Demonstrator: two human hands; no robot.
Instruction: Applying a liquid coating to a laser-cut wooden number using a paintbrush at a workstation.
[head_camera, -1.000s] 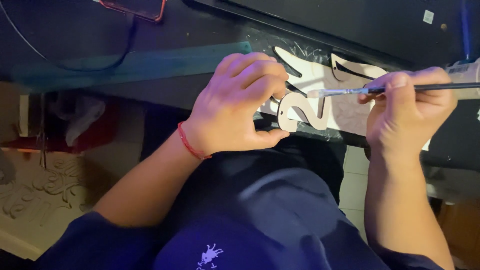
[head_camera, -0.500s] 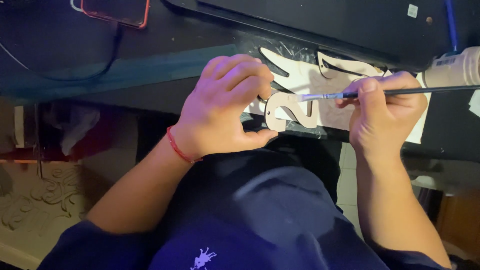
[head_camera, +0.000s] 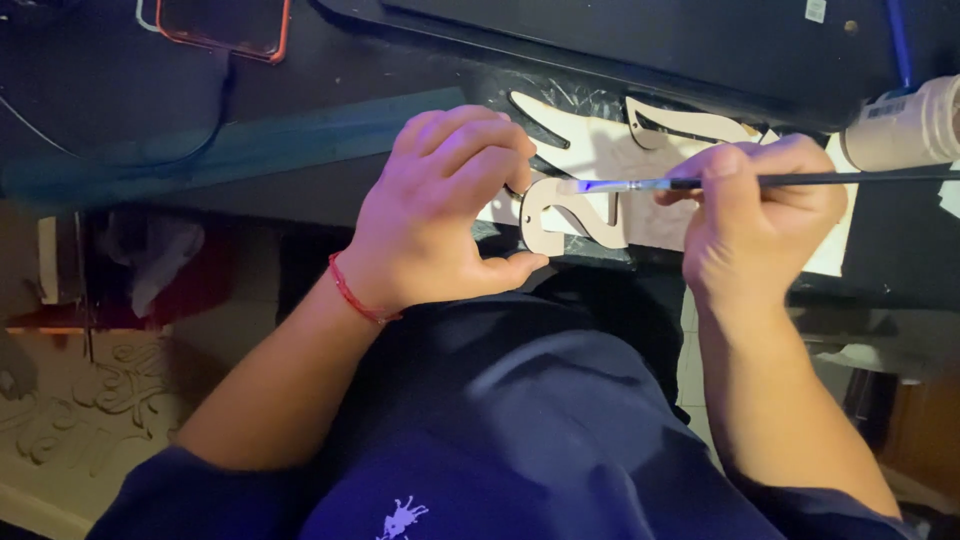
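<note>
My left hand (head_camera: 440, 210), with a red string on the wrist, grips a pale wooden cut-out piece (head_camera: 560, 212) at the edge of the dark table (head_camera: 300, 110). My right hand (head_camera: 765, 215) is shut on a thin paintbrush (head_camera: 800, 181) with a dark handle. The brush's blue-tipped bristles touch the top of the cut-out. More pale cut-out shapes (head_camera: 690, 122) lie on a light sheet just behind it.
A phone in a red case (head_camera: 225, 22) lies at the back left with a cable running off it. A pale tube-like bottle (head_camera: 905, 125) lies at the right edge. A patterned rug (head_camera: 80, 410) covers the floor to the left.
The view has shifted slightly; both hands stay on the cut-out and brush, and the brush tip has slid a little along the piece.
</note>
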